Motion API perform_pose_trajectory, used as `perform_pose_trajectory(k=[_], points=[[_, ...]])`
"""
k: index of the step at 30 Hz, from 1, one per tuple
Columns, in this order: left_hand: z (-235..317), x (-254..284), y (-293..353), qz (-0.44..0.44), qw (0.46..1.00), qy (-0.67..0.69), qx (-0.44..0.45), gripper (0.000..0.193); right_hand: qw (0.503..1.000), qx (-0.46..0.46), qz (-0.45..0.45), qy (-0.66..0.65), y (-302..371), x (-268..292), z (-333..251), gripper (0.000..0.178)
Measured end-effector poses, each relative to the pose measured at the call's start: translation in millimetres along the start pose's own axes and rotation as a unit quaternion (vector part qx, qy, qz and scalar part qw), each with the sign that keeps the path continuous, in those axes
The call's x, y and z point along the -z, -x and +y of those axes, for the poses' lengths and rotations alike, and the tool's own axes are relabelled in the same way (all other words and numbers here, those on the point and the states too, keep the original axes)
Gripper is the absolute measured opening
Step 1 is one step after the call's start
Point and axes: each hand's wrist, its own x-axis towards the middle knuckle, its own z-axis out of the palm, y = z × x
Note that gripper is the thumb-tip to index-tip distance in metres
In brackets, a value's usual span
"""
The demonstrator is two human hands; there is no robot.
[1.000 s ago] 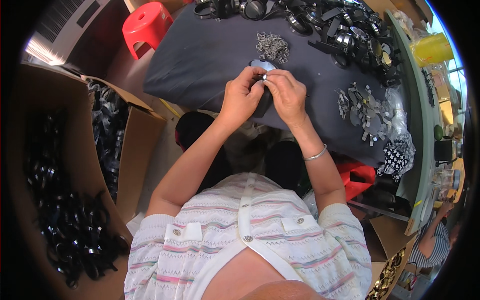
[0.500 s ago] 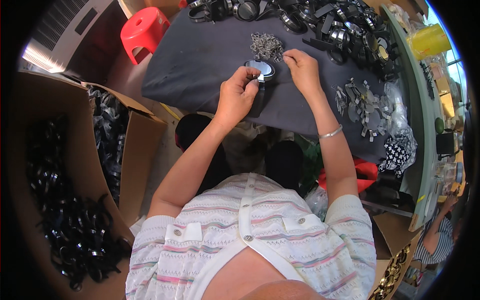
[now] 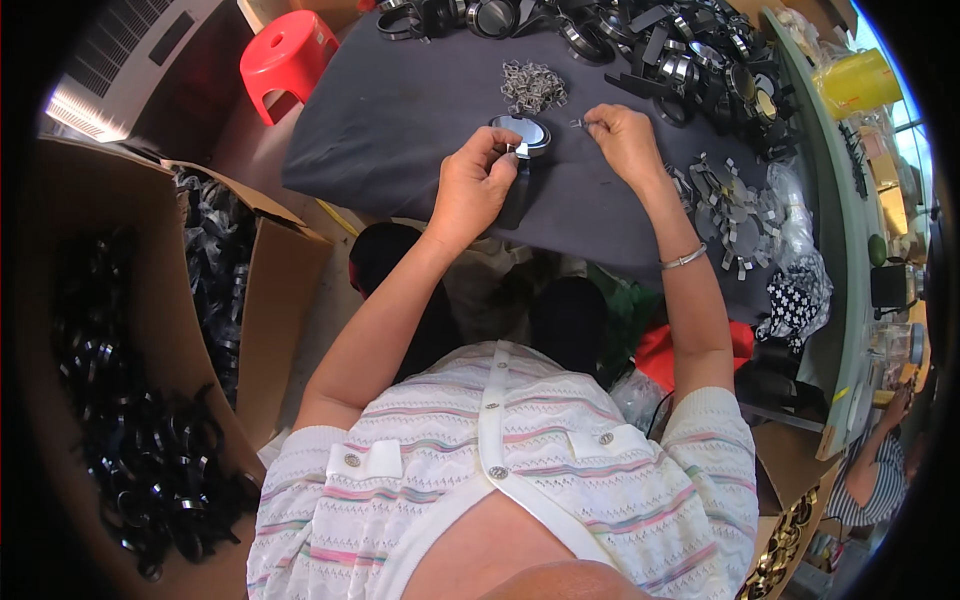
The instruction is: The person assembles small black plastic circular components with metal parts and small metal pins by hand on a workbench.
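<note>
My left hand point(image 3: 474, 188) is closed, thumb and fingers pinching the near edge of a round silver buckle point(image 3: 527, 131) with a shiny, mirror-like face. A dark strap hangs from it toward the table's front edge. Off to the right, my right hand point(image 3: 624, 146) pinches a small metal clip point(image 3: 577, 124), its thin prongs sticking out left of the fingertips. The clip and the buckle are apart. Just beyond the buckle lies a heap of small silver clips point(image 3: 533, 88). All this is over the dark grey cloth point(image 3: 400, 115) of the table.
Black straps with round buckles point(image 3: 690, 75) pile up at the back right. Flat grey metal pieces point(image 3: 735, 215) lie right of my right arm. Cardboard boxes hold more black straps point(image 3: 160, 440) at left. A red stool point(image 3: 288, 60) stands beyond them; another person point(image 3: 872, 470) sits far right.
My right hand has moved away from the clip heap, to the right and slightly nearer, with a small clip now showing at its fingertips. The left hand stays almost in place on the buckle.
</note>
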Motion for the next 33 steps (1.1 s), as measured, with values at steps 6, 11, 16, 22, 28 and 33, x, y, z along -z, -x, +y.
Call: perform_pose_trajectory(k=[6,11,16,22,28,33], points=[[3.5,0.1,-0.6,-0.017,1.0,0.001,0.018,0.015,0.993,-0.004,0.109,-0.037,1.4,-11.0,4.5,0.009],[0.2,0.9,-0.4,-0.012,1.0,0.001,0.013,0.015,0.893,-0.229,0.044,-0.385,-1.0,-3.1,-8.8,0.005],[3.0,3.5,-0.9,-0.02,1.0,-0.003,0.017,0.015,0.848,-0.229,0.033,-0.478,5.1,2.6,-14.8,0.004],[12.6,5.4,-0.3,-0.059,0.995,0.041,0.066,0.015,0.895,-0.156,0.022,-0.418,32.6,1.9,-59.6,0.002],[11.7,5.2,-0.9,-0.063,0.995,0.052,0.056,0.016,0.953,0.101,0.129,-0.254,51.9,-23.6,-85.0,0.007],[12.0,5.8,-1.0,-0.055,0.995,0.065,0.06,0.015,0.941,0.19,0.214,-0.181,49.8,-38.5,-90.4,0.012]])
